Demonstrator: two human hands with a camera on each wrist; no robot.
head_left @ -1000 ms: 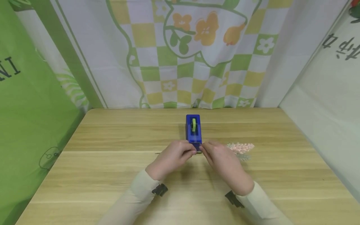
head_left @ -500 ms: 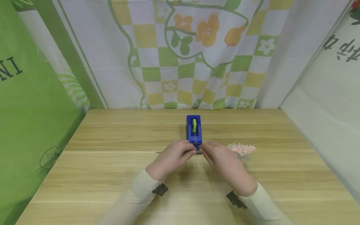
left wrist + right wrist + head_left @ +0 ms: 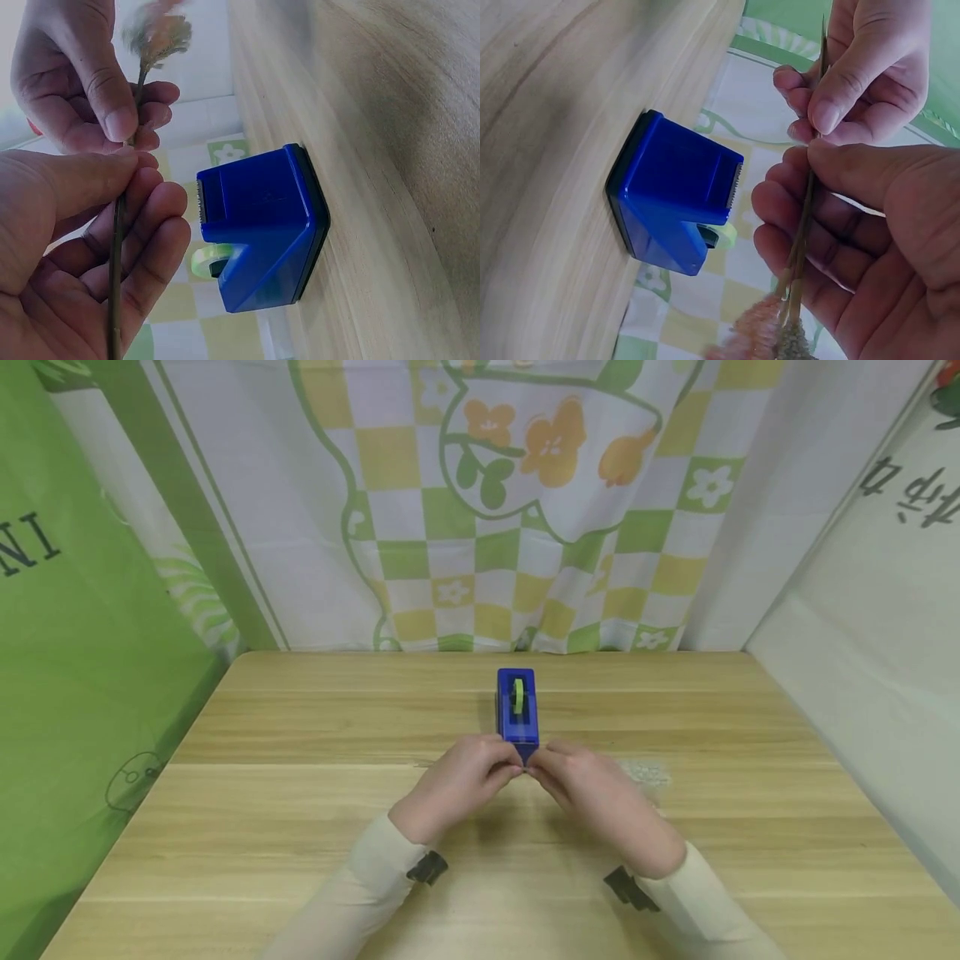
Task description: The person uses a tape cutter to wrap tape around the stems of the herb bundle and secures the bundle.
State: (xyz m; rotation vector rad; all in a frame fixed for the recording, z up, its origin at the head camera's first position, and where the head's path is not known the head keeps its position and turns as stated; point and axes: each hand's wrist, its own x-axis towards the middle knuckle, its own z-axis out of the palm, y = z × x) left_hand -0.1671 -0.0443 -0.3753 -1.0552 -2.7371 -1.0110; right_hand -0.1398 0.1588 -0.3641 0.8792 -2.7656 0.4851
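Observation:
A thin brown flower stem [image 3: 115,277] runs through both hands. My left hand [image 3: 461,781] pinches it between thumb and fingers, and my right hand [image 3: 600,797] pinches it close beside, the fingertips nearly meeting. On the right hand's side the stem ends in a pink flower head [image 3: 754,326] and a grey-green one [image 3: 791,341], both blurred. Just beyond the fingertips stands a blue tape dispenser [image 3: 529,714] with a yellow-green tape roll [image 3: 518,697]. Its serrated cutting edge [image 3: 736,187] faces the hands. Whether tape lies under the fingertips is hidden.
A wood-grain table [image 3: 300,718] carries the dispenser. Behind the table hangs a checked curtain [image 3: 450,560]; a green cloth [image 3: 82,677] hangs at the left and a white one [image 3: 877,610] at the right.
The flower heads have turned: pink showed beside my right hand before, and now blurred grey-green shows there. My right fingertips have shifted slightly toward the left ones. The dispenser stays put.

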